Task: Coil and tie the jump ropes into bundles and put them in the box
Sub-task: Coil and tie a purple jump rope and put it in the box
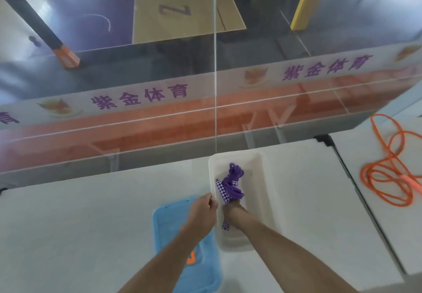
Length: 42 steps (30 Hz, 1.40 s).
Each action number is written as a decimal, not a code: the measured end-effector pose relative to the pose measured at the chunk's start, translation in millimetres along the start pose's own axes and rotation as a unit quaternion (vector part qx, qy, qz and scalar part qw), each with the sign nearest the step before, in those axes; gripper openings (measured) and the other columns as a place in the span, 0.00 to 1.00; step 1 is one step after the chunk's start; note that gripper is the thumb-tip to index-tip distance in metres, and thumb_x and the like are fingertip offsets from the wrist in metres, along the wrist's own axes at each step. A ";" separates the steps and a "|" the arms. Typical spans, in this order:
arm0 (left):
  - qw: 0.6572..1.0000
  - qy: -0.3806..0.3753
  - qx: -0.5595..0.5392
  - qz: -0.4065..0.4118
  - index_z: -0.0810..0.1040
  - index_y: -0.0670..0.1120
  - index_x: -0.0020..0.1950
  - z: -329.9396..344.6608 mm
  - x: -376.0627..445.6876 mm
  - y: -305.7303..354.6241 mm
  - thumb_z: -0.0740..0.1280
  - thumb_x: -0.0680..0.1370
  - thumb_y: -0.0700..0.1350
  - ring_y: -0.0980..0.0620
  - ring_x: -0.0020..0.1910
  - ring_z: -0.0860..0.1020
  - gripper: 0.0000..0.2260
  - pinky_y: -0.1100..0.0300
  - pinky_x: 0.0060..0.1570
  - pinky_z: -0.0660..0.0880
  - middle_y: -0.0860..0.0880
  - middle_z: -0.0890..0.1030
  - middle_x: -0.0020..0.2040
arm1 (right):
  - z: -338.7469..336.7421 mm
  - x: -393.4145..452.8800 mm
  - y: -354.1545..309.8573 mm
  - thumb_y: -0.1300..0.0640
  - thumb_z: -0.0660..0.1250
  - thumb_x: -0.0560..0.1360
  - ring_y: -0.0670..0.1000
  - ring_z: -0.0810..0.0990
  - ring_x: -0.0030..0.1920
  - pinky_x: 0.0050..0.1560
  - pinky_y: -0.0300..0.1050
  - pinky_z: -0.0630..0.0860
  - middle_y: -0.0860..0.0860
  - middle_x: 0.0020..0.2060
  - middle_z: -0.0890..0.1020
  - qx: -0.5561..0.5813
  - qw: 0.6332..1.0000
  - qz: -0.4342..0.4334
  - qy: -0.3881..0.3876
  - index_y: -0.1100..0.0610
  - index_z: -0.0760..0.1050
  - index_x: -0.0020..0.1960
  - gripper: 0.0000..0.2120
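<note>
We see the white tabletop carrying a translucent white box at its far edge, near the middle. A blue lid lies flat just left of the box, toward the near edge. On the neighbouring table at the right, a loose orange jump rope sprawls uncoiled. Our right hand reaches inside the box, gripping the bundled purple jump rope with its checkered handles. Our left hand pinches the box's left rim.
</note>
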<state>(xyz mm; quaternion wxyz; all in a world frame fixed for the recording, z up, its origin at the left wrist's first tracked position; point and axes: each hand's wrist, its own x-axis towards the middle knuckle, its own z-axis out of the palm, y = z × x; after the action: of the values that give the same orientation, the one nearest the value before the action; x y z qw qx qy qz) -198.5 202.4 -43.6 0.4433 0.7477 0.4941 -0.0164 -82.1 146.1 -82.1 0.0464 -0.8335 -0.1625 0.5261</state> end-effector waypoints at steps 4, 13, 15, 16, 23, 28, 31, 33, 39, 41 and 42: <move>1.000 -0.004 0.001 0.013 0.72 0.42 0.43 -3.2 -3.1 -0.6 0.60 0.82 0.47 0.43 0.42 0.76 0.11 0.45 0.45 0.76 0.45 0.78 0.41 | 6.2 35.4 12.3 0.52 0.65 0.73 0.57 0.82 0.54 0.50 0.47 0.77 0.53 0.49 0.80 -0.170 0.982 0.000 -0.081 0.55 0.77 0.58 0.15; 1.000 -0.011 -0.011 -0.013 0.75 0.46 0.49 -16.7 -13.1 16.7 0.61 0.81 0.50 0.49 0.44 0.76 0.09 0.49 0.50 0.76 0.49 0.78 0.45 | -55.9 -24.6 7.2 0.53 0.62 0.77 0.60 0.82 0.55 0.50 0.48 0.77 0.57 0.51 0.79 -0.027 0.998 -0.011 0.057 0.59 0.72 0.60 0.15; 1.000 -0.011 -0.006 -0.014 0.75 0.47 0.50 -16.0 -13.0 19.6 0.60 0.81 0.49 0.50 0.46 0.76 0.08 0.48 0.53 0.76 0.50 0.77 0.48 | -55.4 -20.6 3.3 0.50 0.64 0.76 0.64 0.76 0.62 0.57 0.51 0.74 0.61 0.62 0.73 0.046 0.991 -0.007 0.126 0.61 0.60 0.72 0.29; 1.000 -0.010 -0.004 -0.013 0.75 0.46 0.50 -13.9 -11.9 19.1 0.60 0.81 0.49 0.50 0.47 0.75 0.08 0.47 0.53 0.76 0.50 0.76 0.48 | -53.5 -17.7 2.6 0.49 0.64 0.77 0.65 0.73 0.64 0.61 0.53 0.71 0.62 0.66 0.69 0.061 0.988 -0.010 0.140 0.59 0.54 0.76 0.33; 0.964 0.152 0.138 0.168 0.75 0.42 0.64 -3.1 -23.2 12.9 0.69 0.76 0.40 0.45 0.56 0.70 0.17 0.56 0.56 0.73 0.43 0.71 0.62 | -43.9 17.7 10.0 0.54 0.55 0.82 0.61 0.78 0.58 0.56 0.50 0.75 0.60 0.60 0.78 0.151 0.968 -0.048 0.194 0.58 0.67 0.70 0.18; 0.926 -0.053 0.295 0.228 0.79 0.43 0.47 20.4 -43.7 37.7 0.72 0.67 0.30 0.50 0.42 0.77 0.13 0.63 0.38 0.74 0.46 0.79 0.45 | -29.8 11.1 11.4 0.42 0.54 0.80 0.65 0.74 0.62 0.64 0.57 0.71 0.60 0.65 0.72 0.117 0.983 -0.044 0.136 0.48 0.54 0.78 0.29; 0.920 -0.146 0.344 0.115 0.75 0.37 0.64 26.7 -30.3 54.0 0.58 0.81 0.33 0.47 0.56 0.77 0.13 0.62 0.55 0.73 0.42 0.78 0.59 | -24.6 -3.7 20.2 0.48 0.66 0.71 0.62 0.70 0.67 0.68 0.55 0.69 0.56 0.72 0.61 0.122 0.986 -0.086 0.074 0.45 0.45 0.80 0.44; 0.902 -0.201 0.369 0.098 0.74 0.38 0.66 29.8 -21.2 61.5 0.59 0.82 0.37 0.50 0.55 0.79 0.13 0.68 0.55 0.72 0.44 0.78 0.60 | -22.3 -3.8 29.9 0.46 0.70 0.68 0.60 0.65 0.72 0.71 0.53 0.68 0.52 0.77 0.51 0.038 0.991 -0.116 0.045 0.46 0.40 0.80 0.51; 0.827 -0.316 0.465 0.012 0.72 0.37 0.70 25.6 -15.5 77.4 0.62 0.82 0.40 0.43 0.67 0.74 0.17 0.55 0.65 0.69 0.41 0.76 0.67 | -18.6 -5.1 39.4 0.51 0.60 0.79 0.60 0.74 0.62 0.60 0.53 0.74 0.57 0.65 0.69 -0.075 0.982 -0.148 0.090 0.57 0.63 0.68 0.20; 0.822 -0.325 0.468 0.004 0.71 0.37 0.71 21.1 -14.2 80.1 0.61 0.83 0.41 0.44 0.68 0.73 0.17 0.55 0.67 0.68 0.41 0.75 0.69 | -17.8 -3.1 35.2 0.53 0.59 0.80 0.60 0.76 0.59 0.54 0.49 0.72 0.57 0.62 0.73 -0.094 0.977 -0.163 0.097 0.58 0.67 0.64 0.15; 0.821 -0.320 0.473 0.000 0.71 0.37 0.71 20.5 -13.4 80.0 0.61 0.83 0.41 0.44 0.68 0.73 0.17 0.55 0.67 0.67 0.41 0.74 0.70 | -18.3 -3.0 34.3 0.53 0.61 0.80 0.60 0.76 0.58 0.53 0.48 0.72 0.57 0.62 0.74 -0.092 0.977 -0.164 0.097 0.58 0.68 0.63 0.14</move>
<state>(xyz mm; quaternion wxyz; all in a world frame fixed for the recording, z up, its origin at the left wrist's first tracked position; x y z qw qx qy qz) -136.6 169.2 1.9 0.1685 0.8182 0.2556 -0.4867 -59.3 114.5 -80.0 0.0707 -0.8433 -0.3394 0.4107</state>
